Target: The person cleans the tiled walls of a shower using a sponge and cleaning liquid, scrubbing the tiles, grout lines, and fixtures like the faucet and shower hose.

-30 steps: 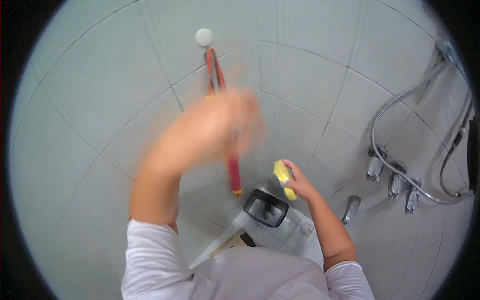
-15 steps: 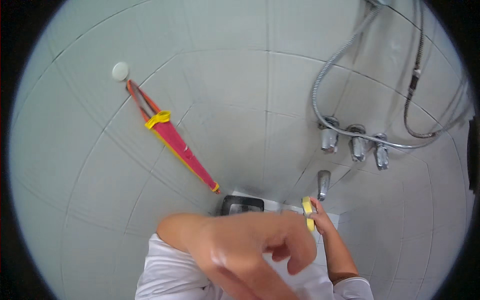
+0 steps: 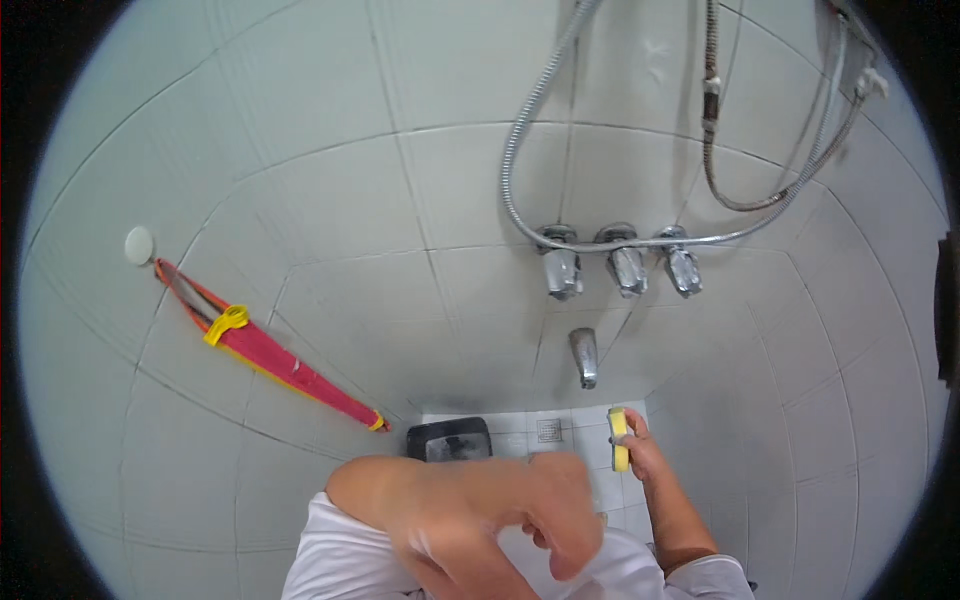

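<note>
My right hand (image 3: 646,458) is out over the floor at the right, its fingers closed round a yellow and grey sponge (image 3: 619,440) held upright. Close in front of me, my left hand (image 3: 545,510) hangs across my body with its fingers curled in. It is slightly blurred, and nothing shows in it. A black rectangular basin (image 3: 448,440) stands on the floor beyond my left arm. Above the sponge and to its left, a metal spout (image 3: 585,358) sticks out from the wall.
Three metal taps (image 3: 627,268) line the tiled wall, with a looped shower hose (image 3: 512,170) in front of them. A folded red and yellow umbrella (image 3: 290,372) hangs from a white round hook (image 3: 140,245) on the left wall. A floor drain (image 3: 549,430) lies near the basin.
The view has swung right, so the wall fixtures and umbrella sit further left. My right hand still holds the sponge. My left hand stays curled, slightly lower and further left in view.
</note>
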`<state>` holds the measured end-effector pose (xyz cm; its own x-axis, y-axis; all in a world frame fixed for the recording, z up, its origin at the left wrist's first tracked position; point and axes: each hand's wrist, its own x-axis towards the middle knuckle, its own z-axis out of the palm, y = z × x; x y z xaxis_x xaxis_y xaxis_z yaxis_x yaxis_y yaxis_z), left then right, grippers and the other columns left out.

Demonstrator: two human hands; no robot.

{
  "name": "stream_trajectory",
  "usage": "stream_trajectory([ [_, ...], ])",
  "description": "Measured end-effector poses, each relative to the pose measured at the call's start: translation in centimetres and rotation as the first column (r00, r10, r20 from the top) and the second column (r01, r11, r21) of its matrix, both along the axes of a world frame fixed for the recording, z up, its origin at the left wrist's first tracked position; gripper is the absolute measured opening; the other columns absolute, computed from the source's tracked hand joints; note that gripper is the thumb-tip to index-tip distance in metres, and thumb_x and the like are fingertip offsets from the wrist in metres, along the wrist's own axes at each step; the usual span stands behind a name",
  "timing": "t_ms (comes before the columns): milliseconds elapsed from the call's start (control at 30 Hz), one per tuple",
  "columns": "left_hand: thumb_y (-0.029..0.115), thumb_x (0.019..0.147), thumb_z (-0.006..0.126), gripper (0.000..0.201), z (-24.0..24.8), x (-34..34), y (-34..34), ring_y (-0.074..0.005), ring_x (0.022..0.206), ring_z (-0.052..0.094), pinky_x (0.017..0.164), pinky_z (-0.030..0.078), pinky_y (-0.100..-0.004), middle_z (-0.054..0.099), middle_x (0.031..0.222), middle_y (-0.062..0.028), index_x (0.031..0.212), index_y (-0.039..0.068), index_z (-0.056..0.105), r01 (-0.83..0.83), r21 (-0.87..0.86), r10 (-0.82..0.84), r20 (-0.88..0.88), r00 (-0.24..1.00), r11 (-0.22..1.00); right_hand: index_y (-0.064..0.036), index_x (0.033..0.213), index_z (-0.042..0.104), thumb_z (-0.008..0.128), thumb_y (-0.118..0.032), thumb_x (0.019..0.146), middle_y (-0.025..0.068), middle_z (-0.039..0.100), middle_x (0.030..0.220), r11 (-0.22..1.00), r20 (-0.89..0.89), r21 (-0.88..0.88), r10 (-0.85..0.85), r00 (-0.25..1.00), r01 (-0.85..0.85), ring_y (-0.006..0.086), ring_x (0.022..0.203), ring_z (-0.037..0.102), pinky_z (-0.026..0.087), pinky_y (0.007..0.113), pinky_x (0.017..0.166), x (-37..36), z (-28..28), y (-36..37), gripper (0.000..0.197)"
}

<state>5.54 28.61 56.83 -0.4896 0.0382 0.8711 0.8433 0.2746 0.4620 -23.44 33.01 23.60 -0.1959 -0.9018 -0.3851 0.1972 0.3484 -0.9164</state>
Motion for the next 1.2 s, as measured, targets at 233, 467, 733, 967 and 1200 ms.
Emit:
stream_trajectory([
  [233, 0.007, 0.081, 0.054, 0.011, 1.2, -5.8, 0.7, -0.0186, 0.081, 0.045, 0.074, 0.036, -0.031, 0.047, 0.094, -0.006, 0.09, 0.005, 0.059, 0.273, 0.239, -0.331, 0.254, 0.909, 0.932, -0.0087, 0.124, 0.034, 0.053, -0.004, 0.067, 0.0098, 0.036, 0.124, 0.999, -0.133, -0.012, -0.051, 0.99, 0.05, 0.0222, 0.108, 0.04, 0.037, 0.032, 0.085, -0.7, 3.6, 1.9, 0.06],
  [467, 0.032, 0.077, 0.06, 0.023, 0.4, -15.5, 1.1, -0.0214, 0.083, 0.044, 0.076, 0.034, -0.0326, 0.044, 0.096, -0.0082, 0.092, 0.015, 0.065, 0.43, 0.185, -0.444, 0.037, 0.895, 0.884, -0.0096, 0.127, 0.03, 0.054, -0.004, 0.067, 0.0108, 0.037, 0.123, 0.937, -0.069, -0.284, -0.233, 0.97, 0.205, 0.0236, 0.112, 0.037, 0.033, 0.032, 0.091, -11.0, 1.8, 0.5, 0.065],
  [733, 0.028, 0.073, 0.062, 0.051, 7.3, -32.6, -13.5, -0.0299, 0.12, 0.031, 0.097, 0.027, -0.0479, 0.036, 0.128, -0.0089, 0.12, 0.02, 0.044, -0.759, -0.598, 0.877, -0.474, 0.076, -0.257, -0.0081, 0.129, 0.032, 0.046, -0.018, 0.079, 0.0169, 0.025, 0.135, 0.643, -0.622, -0.765, -0.747, 0.236, 0.02, 0.0324, 0.127, 0.017, 0.017, 0.039, 0.103, -29.3, 20.6, -9.4, 0.053],
  [967, 0.041, 0.049, 0.075, 0.096, 10.6, -37.6, -18.3, -0.0276, 0.13, 0.001, 0.091, 0.009, -0.0697, 0.006, 0.142, 0.0015, 0.13, 0.037, 0.024, -0.294, -0.691, 0.746, -0.648, -0.153, -0.66, -0.0085, 0.128, 0.033, 0.046, -0.008, 0.077, 0.0249, 0.021, 0.133, 0.147, -0.147, -0.989, -0.987, -0.061, 0.008, 0.0386, 0.123, 0.022, 0.021, 0.042, 0.101, -31.7, 31.7, -21.1, 0.053],
  [1200, 0.047, 0.047, 0.073, 0.102, 10.8, -37.8, -17.5, -0.0277, 0.13, -0.01, 0.09, 0.002, -0.0703, -0.001, 0.142, 0.0028, 0.131, 0.039, 0.016, -0.21, -0.761, 0.789, -0.578, -0.208, -0.613, -0.0072, 0.124, 0.039, 0.042, -0.001, 0.076, 0.0232, 0.025, 0.133, 0.22, -0.208, -0.971, -0.971, -0.118, -0.091, 0.0384, 0.12, 0.028, 0.025, 0.047, 0.096, -30.5, 28.5, -22.5, 0.048],
])
